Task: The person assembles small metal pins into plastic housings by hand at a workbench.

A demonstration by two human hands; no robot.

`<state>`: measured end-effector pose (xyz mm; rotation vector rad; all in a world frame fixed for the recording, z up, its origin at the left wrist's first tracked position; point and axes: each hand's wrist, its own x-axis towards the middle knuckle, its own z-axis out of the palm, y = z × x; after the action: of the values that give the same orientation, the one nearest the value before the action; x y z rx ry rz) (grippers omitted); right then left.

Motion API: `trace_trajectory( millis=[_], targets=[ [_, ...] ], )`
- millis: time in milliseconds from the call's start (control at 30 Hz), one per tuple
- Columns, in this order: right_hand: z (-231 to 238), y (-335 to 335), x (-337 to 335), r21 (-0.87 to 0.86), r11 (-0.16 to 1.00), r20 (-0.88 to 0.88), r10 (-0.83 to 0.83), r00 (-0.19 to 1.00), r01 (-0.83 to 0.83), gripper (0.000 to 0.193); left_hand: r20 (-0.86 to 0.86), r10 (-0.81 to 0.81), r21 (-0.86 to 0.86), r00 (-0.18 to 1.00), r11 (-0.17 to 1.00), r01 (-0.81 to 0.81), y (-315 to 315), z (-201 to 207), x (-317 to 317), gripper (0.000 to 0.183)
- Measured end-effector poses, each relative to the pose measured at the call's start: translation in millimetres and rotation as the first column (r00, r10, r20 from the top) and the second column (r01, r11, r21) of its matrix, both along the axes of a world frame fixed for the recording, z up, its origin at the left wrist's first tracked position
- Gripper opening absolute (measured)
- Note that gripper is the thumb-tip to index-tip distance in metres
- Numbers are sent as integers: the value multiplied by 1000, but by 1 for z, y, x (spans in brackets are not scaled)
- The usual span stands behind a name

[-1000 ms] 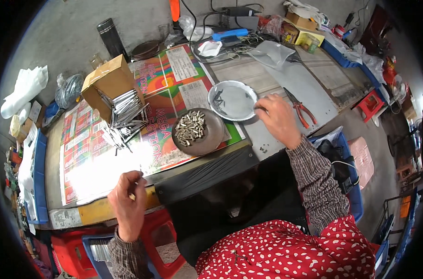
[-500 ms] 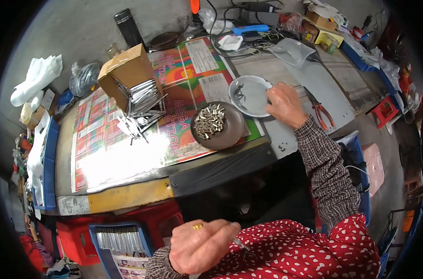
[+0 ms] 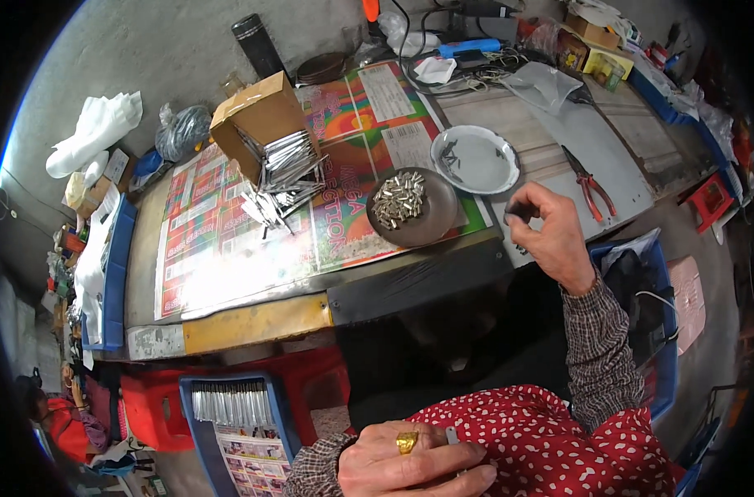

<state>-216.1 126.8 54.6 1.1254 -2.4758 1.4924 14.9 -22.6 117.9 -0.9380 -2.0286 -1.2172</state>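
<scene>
My left hand (image 3: 410,464), with a gold ring, is closed low in front of the red spotted apron (image 3: 551,439). A small flat grey metal piece (image 3: 452,436) sticks up between its fingers. My right hand (image 3: 555,236) is pinched together over the table's front edge. Its thumb and forefinger tips look dark, and what they hold is too small to name. Beyond it stands a white dish (image 3: 497,174) with several dark slim pins (image 3: 451,155) at its left side. Left of that, a brown plate (image 3: 439,224) carries a heap of short metal tubes (image 3: 400,199).
An open cardboard box (image 3: 257,108) lies tipped with metal rods (image 3: 290,161) spilling out. Red-handled pliers (image 3: 594,195) lie at the right. A blue tray of slim metal pieces (image 3: 232,404) stands below the table at left. A blue bin (image 3: 663,331) is at right.
My right hand has left the white dish and come nearer to me, its fingers now pinched. My left hand has moved slightly right and down. The whole view has shifted a little.
</scene>
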Motion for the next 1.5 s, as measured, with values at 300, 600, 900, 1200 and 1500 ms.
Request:
trace_trajectory(
  millis=[300,600,900,1200,1500],
  targets=[
    [1,20,52,-129,989,261,102,960,-70,12,-57,-101,147,993,983,108,23,0,0,11],
    [7,24,74,-233,968,376,179,909,-94,18,-133,81,344,988,939,-31,52,-3,6,11],
    [7,25,82,-217,929,219,344,913,-298,15,-150,74,336,986,942,-20,54,-8,9,5],
    [10,21,90,-281,917,282,361,889,-283,15,-108,4,356,994,934,35,52,-12,12,7],
    [13,20,95,-293,909,303,382,873,-296,15,-98,22,388,995,921,18,56,-17,16,7]
  ],
)
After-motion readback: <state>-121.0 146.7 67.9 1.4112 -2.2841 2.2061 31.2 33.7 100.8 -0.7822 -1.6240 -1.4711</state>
